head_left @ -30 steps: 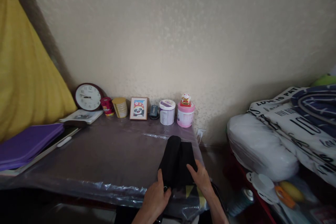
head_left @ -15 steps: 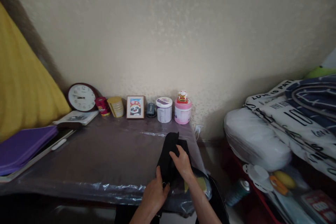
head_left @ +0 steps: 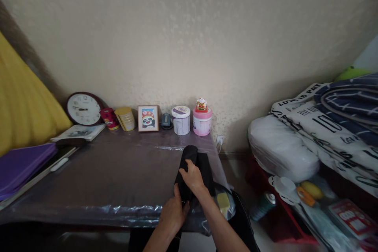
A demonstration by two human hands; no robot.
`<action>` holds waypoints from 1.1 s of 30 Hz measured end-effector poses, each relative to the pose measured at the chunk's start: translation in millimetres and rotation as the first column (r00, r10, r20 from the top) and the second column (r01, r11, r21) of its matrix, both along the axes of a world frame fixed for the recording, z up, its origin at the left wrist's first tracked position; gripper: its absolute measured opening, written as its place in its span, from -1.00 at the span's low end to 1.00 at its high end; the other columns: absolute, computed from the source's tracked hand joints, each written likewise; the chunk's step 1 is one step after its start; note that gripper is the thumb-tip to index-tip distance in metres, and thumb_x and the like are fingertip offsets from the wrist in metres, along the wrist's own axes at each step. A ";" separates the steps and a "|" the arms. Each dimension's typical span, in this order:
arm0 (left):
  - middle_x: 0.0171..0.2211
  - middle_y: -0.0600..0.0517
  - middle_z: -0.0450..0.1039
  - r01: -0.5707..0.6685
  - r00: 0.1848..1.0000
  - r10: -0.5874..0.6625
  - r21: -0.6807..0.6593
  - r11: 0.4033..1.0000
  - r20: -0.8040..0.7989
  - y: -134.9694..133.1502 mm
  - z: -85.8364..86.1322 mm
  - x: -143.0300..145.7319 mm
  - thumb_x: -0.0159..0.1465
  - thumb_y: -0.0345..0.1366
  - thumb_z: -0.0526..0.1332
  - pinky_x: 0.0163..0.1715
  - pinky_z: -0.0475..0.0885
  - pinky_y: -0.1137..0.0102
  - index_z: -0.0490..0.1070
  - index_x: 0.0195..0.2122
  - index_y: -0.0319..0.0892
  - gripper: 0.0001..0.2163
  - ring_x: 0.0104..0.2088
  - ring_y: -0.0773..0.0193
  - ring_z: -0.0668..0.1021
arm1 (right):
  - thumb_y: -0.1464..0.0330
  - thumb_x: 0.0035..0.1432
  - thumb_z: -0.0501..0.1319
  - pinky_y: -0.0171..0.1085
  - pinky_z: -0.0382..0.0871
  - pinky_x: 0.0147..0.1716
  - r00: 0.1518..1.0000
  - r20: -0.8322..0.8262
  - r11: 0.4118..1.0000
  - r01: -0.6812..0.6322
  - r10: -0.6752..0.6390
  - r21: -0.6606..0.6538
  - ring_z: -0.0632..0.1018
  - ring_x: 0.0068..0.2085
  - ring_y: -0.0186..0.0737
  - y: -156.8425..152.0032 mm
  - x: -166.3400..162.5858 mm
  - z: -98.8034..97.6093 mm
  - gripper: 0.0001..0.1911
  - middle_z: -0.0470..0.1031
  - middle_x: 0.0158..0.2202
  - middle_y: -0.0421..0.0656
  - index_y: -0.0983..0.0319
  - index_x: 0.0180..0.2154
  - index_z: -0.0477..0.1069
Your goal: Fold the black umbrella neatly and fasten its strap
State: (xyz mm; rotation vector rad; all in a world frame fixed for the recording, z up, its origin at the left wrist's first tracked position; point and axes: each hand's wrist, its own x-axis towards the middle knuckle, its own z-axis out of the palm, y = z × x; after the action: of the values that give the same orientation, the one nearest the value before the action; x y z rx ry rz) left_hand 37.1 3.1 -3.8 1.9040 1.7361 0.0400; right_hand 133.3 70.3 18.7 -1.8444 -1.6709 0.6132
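A black folded garment (head_left: 203,165) lies on the right end of a table covered with clear plastic film (head_left: 118,173). My right hand (head_left: 191,176) rests on top of the garment, its fingers curled over the left fold. My left hand (head_left: 174,210) sits at the garment's near edge by the table's front, thumb raised, fingers pressed on the cloth. A yellow patch (head_left: 223,201) shows beneath the plastic just right of my right forearm.
Along the wall stand a wall clock (head_left: 79,108), a red tin, a gold tin, a framed panda picture (head_left: 148,118), a white canister (head_left: 181,120) and a pink jar (head_left: 202,121). A purple folder (head_left: 20,165) lies left. Bedding (head_left: 325,126) is stacked right.
My right hand moved from the garment's right side up and left onto its middle fold. The left hand stayed at the near edge. The view shifted slightly right.
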 end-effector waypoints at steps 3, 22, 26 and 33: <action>-0.11 -0.24 0.40 -0.004 1.000 0.004 0.005 1.000 -0.006 0.1 -1.7 0.3 0.22 -0.23 -0.05 -0.27 0.30 0.38 -0.29 0.20 -0.44 -0.38 -0.13 0.10 0.48 | 0.37 0.04 0.08 -0.26 0.29 -0.18 0.996 0.081 1.000 -0.024 0.025 -0.016 0.46 -0.09 -0.10 0.7 -3.2 3.8 -0.55 0.47 -0.16 0.02 0.34 0.01 0.22; -0.23 -0.19 0.47 -0.075 0.996 0.070 0.099 0.992 0.059 -9.8 -12.1 1.9 0.25 -0.17 -0.11 -0.36 0.30 0.41 -0.25 0.18 -0.44 -0.42 -0.23 0.13 0.52 | 0.35 0.04 0.05 -0.37 0.25 -0.38 0.942 0.198 0.962 -0.272 0.271 -0.022 0.53 -0.28 -0.23 -5.1 -9.3 5.4 -0.76 0.55 -0.40 -0.19 0.19 -0.23 0.40; -0.27 -0.13 0.48 -0.099 0.985 0.077 0.137 0.986 0.155 -14.1 -16.4 -0.9 0.26 -0.16 -0.14 -0.41 0.28 0.45 -0.38 0.20 -0.34 -0.41 -0.31 0.20 0.54 | 0.38 0.07 0.02 -0.40 0.25 -0.34 0.937 0.196 0.957 -0.290 0.288 -0.019 0.53 -0.27 -0.28 -2.9 -8.1 5.7 -0.76 0.55 -0.39 -0.21 0.17 -0.25 0.42; -0.27 -0.11 0.49 -0.041 0.995 0.032 0.096 0.995 0.099 -13.3 0.0 -1.5 0.25 -0.19 -0.13 -0.36 0.27 0.43 -0.34 0.22 -0.29 -0.42 -0.27 0.18 0.53 | 0.40 0.11 0.01 -0.42 0.28 -0.33 0.924 0.052 0.925 -0.379 0.379 0.004 0.53 -0.33 -0.35 -5.3 -2.9 10.3 -0.75 0.55 -0.43 -0.27 0.15 -0.22 0.40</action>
State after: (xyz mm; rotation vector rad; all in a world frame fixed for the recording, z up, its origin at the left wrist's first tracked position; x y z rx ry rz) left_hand 35.7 -10.2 -3.8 1.9062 1.7315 0.2318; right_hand 130.4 65.0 29.0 -1.5438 -2.0826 0.7124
